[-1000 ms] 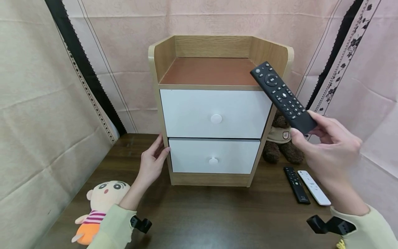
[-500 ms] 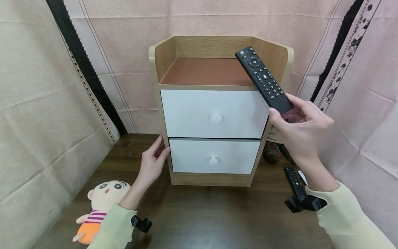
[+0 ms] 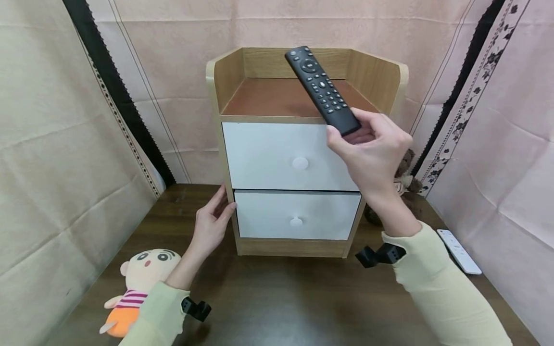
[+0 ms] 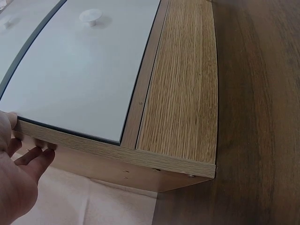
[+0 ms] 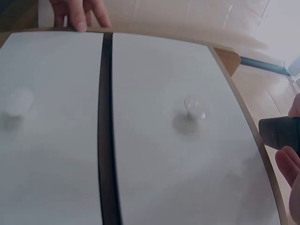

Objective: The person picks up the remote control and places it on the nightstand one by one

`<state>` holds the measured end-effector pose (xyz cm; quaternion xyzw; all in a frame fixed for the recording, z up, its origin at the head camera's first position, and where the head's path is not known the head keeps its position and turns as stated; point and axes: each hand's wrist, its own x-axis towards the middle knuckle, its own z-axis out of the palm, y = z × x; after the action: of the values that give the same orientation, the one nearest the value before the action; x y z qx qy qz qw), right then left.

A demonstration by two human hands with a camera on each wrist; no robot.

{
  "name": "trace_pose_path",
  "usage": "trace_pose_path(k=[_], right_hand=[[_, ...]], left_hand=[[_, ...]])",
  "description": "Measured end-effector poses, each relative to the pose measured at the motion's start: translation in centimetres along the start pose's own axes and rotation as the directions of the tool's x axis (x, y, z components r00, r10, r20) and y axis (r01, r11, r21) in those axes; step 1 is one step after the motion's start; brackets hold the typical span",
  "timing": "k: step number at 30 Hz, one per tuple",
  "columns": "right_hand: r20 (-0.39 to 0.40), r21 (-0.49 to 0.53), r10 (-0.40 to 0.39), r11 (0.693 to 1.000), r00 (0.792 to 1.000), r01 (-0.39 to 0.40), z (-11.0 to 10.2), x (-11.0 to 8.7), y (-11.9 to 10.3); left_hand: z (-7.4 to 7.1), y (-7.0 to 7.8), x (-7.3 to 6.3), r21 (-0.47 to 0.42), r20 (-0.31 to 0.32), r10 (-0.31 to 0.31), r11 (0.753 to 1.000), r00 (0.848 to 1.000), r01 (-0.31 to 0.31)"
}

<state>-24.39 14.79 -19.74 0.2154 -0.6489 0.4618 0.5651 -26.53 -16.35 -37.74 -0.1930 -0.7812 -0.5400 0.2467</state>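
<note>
A small wooden cabinet point(image 3: 292, 247) with two white drawers stands on the table, both drawers closed. My left hand point(image 3: 210, 226) is at its left side, with the thumb at the front edge and the other fingers against the side panel point(image 4: 101, 168). In my right hand point(image 3: 376, 154) is a black remote control point(image 3: 322, 91), pinched near its lower end between thumb and fingers. Its buttons face me, and it tilts up to the left, overlapping the cabinet's brown top shelf point(image 3: 268, 98) in the head view. The right wrist view shows only the remote's dark end point(image 5: 276, 132).
A plush doll point(image 3: 149, 271) in an orange bottom lies beside my left forearm. Behind the right arm, a brown teddy bear point(image 3: 403, 166) is partly hidden. A white remote point(image 3: 459, 251) lies at the table's right. Pale cloth point(image 3: 173, 57) hangs around the table.
My right hand has carried the black remote left and upward, from the cabinet's right side to over its top shelf. The second black remote on the table is now hidden. The left hand has stayed still.
</note>
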Motion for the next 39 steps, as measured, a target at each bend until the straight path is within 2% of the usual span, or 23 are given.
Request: trace_pose_path(k=[6,14,16,19,23,28,33,39], right_hand=[[0.045,-0.021,-0.072,0.997,0.996,0.073,2.0,0.6,-0.3],[0.129,-0.056,-0.115,0.991,0.985,0.123,3.8,1.3,-1.4],[0.129,-0.066,-0.107,0.991,0.986,0.117,4.3,1.5,-1.9],[0.136,-0.094,-0.082,0.991,0.987,0.095,5.1,2.0,-2.8],[0.190,-0.190,-0.007,0.981,0.982,0.044,6.0,2.6,-3.6],[0.259,-0.288,0.089,0.957,0.962,-0.011,6.9,3.0,-4.1],[0.298,-0.337,0.116,0.941,0.947,-0.009,7.6,3.3,-4.5],[0.369,-0.424,0.177,0.906,0.912,-0.004,8.0,3.7,-5.2]], left_hand=[[0.1,0.0,-0.2,-0.002,-0.003,-0.018,1.000,1.000,0.018],[0.1,0.1,-0.1,-0.003,-0.002,-0.016,1.000,1.000,0.016],[0.1,0.2,-0.1,-0.001,-0.002,-0.022,1.000,1.000,0.022],[0.0,0.1,-0.1,0.000,-0.008,-0.027,1.000,1.000,0.027],[-0.1,0.1,-0.1,-0.004,-0.015,-0.029,1.000,0.999,0.029],[0.0,0.2,-0.2,-0.008,-0.012,-0.042,0.999,0.999,0.042],[0.1,0.1,-0.2,-0.005,-0.013,-0.035,0.999,0.999,0.035],[0.1,0.1,0.0,-0.010,-0.013,-0.020,1.000,1.000,0.020]])
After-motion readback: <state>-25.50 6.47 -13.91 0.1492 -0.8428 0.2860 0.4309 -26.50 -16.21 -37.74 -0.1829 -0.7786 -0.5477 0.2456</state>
